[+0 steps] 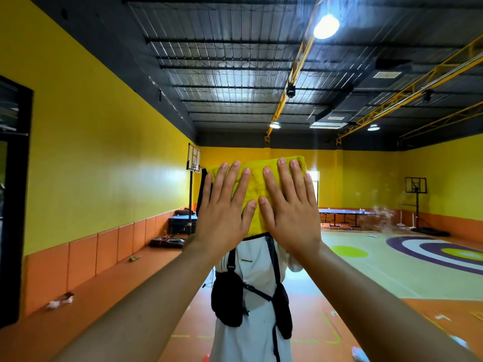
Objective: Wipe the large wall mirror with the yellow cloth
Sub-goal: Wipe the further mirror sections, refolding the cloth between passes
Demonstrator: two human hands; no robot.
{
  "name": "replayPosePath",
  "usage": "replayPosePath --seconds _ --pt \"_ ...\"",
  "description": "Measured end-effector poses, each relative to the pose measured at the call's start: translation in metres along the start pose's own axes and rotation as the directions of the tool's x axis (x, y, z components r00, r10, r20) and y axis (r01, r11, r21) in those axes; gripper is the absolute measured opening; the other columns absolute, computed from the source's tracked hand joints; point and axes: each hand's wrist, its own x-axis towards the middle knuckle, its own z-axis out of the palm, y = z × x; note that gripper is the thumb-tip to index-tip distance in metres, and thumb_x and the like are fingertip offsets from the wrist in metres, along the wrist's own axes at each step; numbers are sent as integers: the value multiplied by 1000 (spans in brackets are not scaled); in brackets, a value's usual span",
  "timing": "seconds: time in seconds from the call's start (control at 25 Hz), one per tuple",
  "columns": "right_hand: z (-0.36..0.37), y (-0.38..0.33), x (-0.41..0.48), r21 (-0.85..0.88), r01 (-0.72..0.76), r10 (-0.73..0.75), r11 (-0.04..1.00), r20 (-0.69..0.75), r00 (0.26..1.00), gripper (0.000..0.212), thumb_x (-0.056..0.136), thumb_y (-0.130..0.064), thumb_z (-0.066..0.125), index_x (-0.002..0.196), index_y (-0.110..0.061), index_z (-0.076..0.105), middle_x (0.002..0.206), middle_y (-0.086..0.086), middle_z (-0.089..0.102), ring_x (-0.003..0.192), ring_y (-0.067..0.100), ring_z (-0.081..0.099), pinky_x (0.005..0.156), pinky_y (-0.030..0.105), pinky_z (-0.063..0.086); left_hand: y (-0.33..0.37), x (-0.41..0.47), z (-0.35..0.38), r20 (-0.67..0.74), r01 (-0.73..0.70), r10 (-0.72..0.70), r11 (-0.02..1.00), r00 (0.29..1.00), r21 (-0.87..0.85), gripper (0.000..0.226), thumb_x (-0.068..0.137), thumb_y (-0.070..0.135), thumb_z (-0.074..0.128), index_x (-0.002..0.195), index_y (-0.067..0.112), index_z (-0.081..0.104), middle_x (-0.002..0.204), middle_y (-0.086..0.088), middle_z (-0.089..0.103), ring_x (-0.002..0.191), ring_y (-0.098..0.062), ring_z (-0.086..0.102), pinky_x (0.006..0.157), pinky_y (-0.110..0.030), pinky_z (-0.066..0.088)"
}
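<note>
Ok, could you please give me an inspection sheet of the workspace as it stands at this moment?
Surface: large wall mirror, whitish smears on the glass at the right.
Job's things: yellow cloth, spread flat against the mirror.
Clutter: small scraps on the orange ledge along the left wall.
Grippers: left hand and right hand, both flat with straight fingers, pressing the cloth side by side.
Cables: thin wires over a black base by the left wall; details unclear.
Surroundings: reflected sports hall, yellow walls, two basketball hoops, table tennis table, ceiling lamp lit.
</note>
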Motion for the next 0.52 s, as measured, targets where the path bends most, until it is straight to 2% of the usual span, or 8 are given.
replayPosePath --seconds 0.52 --pt "-9 -16 -73 37 -5 3 999 56 998 59 106 -41 46 158 -15 36 167 15 25 155 36 19 119 61 28 22 -72 6 30 1 0 999 1000 -47 64 104 43 41 160 15 23 169 -6 12 156 -29 9 124 -56 14"
